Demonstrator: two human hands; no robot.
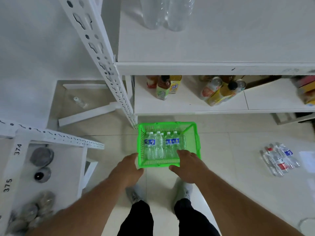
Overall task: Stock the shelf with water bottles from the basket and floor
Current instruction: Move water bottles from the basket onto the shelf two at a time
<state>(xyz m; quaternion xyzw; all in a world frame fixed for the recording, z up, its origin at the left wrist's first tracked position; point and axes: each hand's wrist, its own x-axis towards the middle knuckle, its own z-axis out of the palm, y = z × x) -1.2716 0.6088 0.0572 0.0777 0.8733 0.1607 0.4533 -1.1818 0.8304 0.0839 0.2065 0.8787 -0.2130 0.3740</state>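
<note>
Both grips clasp the green basket's (197, 142) near rim; water bottles (162, 145) stand just beyond.

A bright green mesh basket (194, 133) sits on the tiled floor just near the white shelf (213, 68). Inside it stand clear water bottles (160, 145) with white caps, upright and packed close, some with blue labels. Well to the right, a shrink-wrapped pack of bottles (279, 159) lies flat on the floor, showing red and blue labels.
</note>
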